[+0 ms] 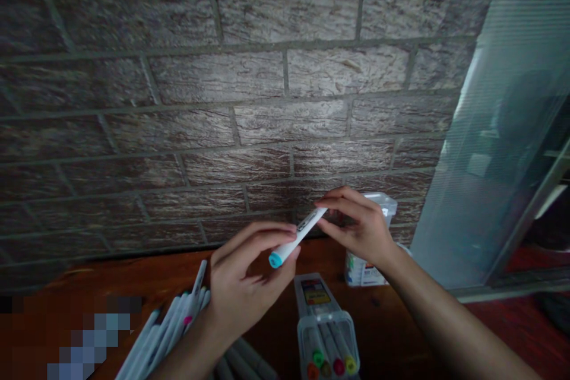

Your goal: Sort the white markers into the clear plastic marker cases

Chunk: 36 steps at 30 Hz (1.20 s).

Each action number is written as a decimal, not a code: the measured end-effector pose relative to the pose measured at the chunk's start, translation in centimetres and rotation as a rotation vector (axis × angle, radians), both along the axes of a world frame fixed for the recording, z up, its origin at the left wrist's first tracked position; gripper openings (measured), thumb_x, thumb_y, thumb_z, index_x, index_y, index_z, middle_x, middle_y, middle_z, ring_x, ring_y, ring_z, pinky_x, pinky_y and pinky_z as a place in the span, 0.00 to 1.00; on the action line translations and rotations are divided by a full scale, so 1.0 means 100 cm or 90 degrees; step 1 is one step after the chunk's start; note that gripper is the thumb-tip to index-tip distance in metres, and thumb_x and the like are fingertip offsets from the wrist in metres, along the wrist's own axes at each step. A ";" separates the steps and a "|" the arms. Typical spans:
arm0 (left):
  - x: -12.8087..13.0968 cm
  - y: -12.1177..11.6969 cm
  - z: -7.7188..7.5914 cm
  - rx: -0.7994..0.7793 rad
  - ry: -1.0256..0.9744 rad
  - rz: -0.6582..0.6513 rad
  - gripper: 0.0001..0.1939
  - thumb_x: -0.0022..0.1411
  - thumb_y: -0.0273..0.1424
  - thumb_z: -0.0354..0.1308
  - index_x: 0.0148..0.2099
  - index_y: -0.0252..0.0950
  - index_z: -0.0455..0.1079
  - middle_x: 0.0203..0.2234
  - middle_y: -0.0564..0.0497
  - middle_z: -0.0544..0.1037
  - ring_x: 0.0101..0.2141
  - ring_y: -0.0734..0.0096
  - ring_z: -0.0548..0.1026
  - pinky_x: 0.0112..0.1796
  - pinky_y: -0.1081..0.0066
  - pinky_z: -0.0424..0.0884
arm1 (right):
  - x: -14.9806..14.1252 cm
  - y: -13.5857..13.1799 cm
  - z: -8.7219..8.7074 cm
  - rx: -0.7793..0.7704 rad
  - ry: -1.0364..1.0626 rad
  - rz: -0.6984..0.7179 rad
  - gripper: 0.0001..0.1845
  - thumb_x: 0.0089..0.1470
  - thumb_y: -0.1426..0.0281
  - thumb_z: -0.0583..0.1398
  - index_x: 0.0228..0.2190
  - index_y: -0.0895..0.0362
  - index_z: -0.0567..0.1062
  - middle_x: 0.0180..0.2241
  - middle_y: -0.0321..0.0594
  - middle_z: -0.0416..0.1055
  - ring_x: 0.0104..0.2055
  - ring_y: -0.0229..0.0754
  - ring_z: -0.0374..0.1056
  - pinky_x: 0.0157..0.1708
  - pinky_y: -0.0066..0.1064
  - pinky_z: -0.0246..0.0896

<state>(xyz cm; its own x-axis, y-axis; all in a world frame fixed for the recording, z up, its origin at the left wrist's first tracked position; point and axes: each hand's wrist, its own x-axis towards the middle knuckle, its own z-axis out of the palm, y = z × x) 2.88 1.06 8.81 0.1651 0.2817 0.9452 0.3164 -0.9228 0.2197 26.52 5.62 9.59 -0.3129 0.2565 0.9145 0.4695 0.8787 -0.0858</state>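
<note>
Well, my left hand (236, 288) pinches the marker (307, 224) near its blue end (275, 259), my right hand (366, 225) its far end; light, aligned pressure suits.

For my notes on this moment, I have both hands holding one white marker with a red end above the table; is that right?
Not quite: in the head view, the end of the white marker is light blue. Both hands do hold it above the table.
</note>
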 end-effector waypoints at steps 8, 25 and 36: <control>-0.002 0.006 0.000 -0.076 -0.025 0.008 0.11 0.63 0.20 0.67 0.44 0.40 0.81 0.42 0.51 0.84 0.43 0.71 0.82 0.45 0.74 0.77 | 0.006 -0.001 0.004 -0.008 0.000 -0.028 0.05 0.60 0.74 0.68 0.38 0.57 0.78 0.35 0.42 0.77 0.32 0.40 0.71 0.31 0.29 0.67; -0.012 0.020 0.004 -0.419 -0.218 -0.190 0.10 0.69 0.36 0.65 0.48 0.37 0.81 0.27 0.53 0.80 0.25 0.75 0.76 0.30 0.74 0.73 | -0.010 -0.016 0.012 -0.364 0.270 0.180 0.10 0.49 0.70 0.75 0.35 0.55 0.85 0.26 0.37 0.81 0.23 0.36 0.71 0.21 0.25 0.65; -0.009 0.015 0.006 -0.382 -0.294 -0.254 0.10 0.73 0.37 0.61 0.49 0.38 0.77 0.28 0.53 0.79 0.25 0.74 0.75 0.30 0.73 0.73 | -0.003 -0.012 0.015 -0.508 0.270 0.302 0.10 0.58 0.65 0.71 0.43 0.53 0.87 0.28 0.40 0.83 0.23 0.35 0.72 0.20 0.25 0.67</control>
